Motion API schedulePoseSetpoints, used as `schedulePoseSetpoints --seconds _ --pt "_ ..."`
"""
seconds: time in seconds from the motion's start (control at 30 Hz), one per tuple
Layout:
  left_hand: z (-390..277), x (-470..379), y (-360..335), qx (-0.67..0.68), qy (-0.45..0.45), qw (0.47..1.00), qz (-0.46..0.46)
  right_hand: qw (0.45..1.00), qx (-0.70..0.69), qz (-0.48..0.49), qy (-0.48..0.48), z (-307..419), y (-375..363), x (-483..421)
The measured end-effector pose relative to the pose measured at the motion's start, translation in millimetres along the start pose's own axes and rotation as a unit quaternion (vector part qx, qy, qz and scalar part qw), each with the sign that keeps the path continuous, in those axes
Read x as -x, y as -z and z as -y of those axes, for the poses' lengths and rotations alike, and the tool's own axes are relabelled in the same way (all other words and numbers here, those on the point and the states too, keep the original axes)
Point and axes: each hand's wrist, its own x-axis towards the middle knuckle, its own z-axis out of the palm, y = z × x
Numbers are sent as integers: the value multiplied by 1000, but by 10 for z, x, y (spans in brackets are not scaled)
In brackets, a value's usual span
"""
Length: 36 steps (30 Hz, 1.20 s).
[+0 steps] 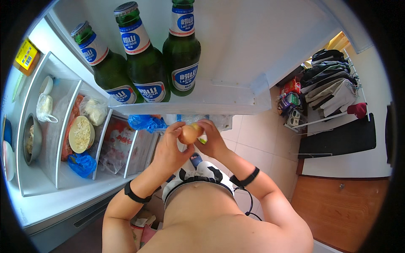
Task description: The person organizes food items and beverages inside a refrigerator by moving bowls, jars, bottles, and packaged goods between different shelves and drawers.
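Note:
My left hand (171, 145) has its fingers and thumb around a round, orange-tan piece of produce (188, 135), maybe a fruit or an onion. Against it, my right hand (212, 139) pinches a smaller, yellowish piece (198, 129). Whether these are two pieces or one is unclear. A small green and white thing (203, 139) shows beside my right fingers. Both hands are just below the fridge's open door shelf (196, 107), in front of my body. A blue plastic bag (147, 122) lies beyond my left hand in a lower door bin.
Several green Laoshan beer bottles (185, 63) stand on the door shelf. At left, fridge shelves hold a bowl of pale shredded food (81, 134), a metal bowl (31, 139) and a knotted blue bag (83, 164). A clothes rack (332, 85) stands at right on the tiled floor (256, 136).

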Motion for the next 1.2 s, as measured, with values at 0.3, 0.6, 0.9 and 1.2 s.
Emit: schedulePoseSetpoints --seconds 0.3,0.6,0.9,1.2 --pt "-673 -1017 25 -53 -100 993 29 942 165 -218 194 612 1180 -455" --pt "-659 -1471 -494 -59 8 997 57 975 71 -209 33 801 1682 -1226" --pt "-467 -1729 -525 -272 82 935 213 967 219 -121 47 789 1666 -1309" --pt "-358 -1797 -394 -294 -12 907 301 972 202 -122 -18 728 1517 -1337"
